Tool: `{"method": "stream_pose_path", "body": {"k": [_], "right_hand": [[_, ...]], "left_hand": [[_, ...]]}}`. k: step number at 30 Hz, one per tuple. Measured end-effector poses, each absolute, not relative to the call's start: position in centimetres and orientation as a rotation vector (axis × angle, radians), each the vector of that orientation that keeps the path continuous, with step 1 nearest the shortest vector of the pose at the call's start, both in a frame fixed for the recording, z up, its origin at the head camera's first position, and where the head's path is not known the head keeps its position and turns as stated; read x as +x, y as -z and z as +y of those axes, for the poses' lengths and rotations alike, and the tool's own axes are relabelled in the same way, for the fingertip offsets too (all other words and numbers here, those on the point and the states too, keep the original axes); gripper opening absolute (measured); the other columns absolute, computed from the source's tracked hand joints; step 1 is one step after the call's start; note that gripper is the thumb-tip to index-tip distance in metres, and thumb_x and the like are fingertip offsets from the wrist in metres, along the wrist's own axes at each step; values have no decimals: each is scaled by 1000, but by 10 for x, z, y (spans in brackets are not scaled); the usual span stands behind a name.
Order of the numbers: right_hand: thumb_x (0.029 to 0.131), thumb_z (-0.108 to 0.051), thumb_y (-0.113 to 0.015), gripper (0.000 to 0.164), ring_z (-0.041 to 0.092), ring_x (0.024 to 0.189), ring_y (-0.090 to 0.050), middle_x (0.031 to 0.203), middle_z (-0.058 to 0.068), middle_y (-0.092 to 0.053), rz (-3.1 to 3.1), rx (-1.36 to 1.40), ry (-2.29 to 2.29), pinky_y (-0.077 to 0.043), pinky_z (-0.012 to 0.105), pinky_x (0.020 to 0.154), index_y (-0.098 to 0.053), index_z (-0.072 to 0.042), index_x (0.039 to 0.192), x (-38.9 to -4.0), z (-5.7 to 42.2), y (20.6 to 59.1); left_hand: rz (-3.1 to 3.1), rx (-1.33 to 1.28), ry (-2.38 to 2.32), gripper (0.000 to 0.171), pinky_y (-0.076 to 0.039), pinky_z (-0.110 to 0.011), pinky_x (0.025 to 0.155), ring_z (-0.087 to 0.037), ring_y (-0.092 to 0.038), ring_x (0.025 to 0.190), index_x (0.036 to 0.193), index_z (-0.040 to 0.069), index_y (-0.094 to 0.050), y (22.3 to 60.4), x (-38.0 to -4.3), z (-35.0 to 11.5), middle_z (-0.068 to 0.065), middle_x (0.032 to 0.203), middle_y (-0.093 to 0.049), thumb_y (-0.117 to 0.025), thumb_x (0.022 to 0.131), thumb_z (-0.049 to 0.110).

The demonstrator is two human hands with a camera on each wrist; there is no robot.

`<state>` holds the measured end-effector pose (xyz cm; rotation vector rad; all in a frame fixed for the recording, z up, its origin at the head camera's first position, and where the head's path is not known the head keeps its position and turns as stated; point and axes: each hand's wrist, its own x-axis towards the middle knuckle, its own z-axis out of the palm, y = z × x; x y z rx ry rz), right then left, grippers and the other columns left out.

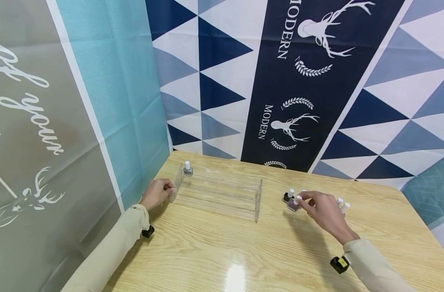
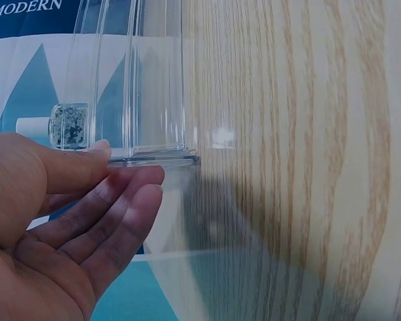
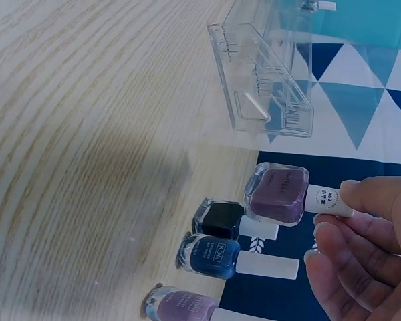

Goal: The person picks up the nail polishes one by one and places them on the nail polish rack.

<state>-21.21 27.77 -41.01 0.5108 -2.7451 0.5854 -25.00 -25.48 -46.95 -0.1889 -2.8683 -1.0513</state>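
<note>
On the table stands a clear acrylic tiered rack [image 1: 222, 198]. My left hand [image 1: 158, 194] pinches the rack's left end panel [image 2: 167, 160] between thumb and fingers. A nail polish bottle with dark flecks [image 2: 70, 126] and a white cap sits on the back tier, at the left end. To the right of the rack, my right hand [image 1: 324, 211] holds a mauve nail polish bottle [image 3: 279, 194] by its white cap, thumb and fingertips pinching it. Beside that bottle in the right wrist view are a black bottle [image 3: 222, 219], a blue one [image 3: 217, 255] and a lilac one [image 3: 184, 304].
More white-capped bottles [image 1: 345, 207] stand behind my right hand, partly hidden by it. The wooden table [image 1: 207, 251] meets a patterned cloth backdrop [image 1: 222, 81] at the back and a grey and turquoise cloth [image 1: 130, 121] on the left.
</note>
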Motion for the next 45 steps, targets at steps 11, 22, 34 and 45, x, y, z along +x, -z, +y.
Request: {"method": "stream_pose_path", "body": {"k": [11,22,34,45], "right_hand": [[98,-18,-72,18,1,56,-56,90,4,-76,-2716,526,-602,-46,27,55,-78,-4,108,-216,274,406],[100,-19,-70,20,7,51,-59,93,6,-76,-2701,541,-618,-47,28,56,-77,-4,110,-220,272,402],[97,-17,-73,18,9,66,-63,93,5,-77,-2662,549,-590,-49,32,61,-78,-4,109,-223,266,397],[96,-16,-74,15,14,71,-66,93,5,-77,-2645,560,-569,-49,34,62,-79,-5,106,-225,260,398]], "left_hand": [[-2866,-184,1050,9,-52,-33,61,-14,-63,63,92,5,-76,470,-253,-255,-2,79,-71,-71,98,10],[-2862,-187,1130,10,-52,-32,57,-21,-66,63,94,2,-74,470,-250,-256,-7,80,-71,-69,100,8],[-2847,-186,1143,10,-52,-32,57,-18,-64,62,94,2,-75,472,-250,-256,-2,76,-69,-69,99,8],[-2848,-166,1142,11,-52,-32,58,-14,-62,60,92,2,-76,472,-249,-255,-5,76,-70,-70,99,9]]}}
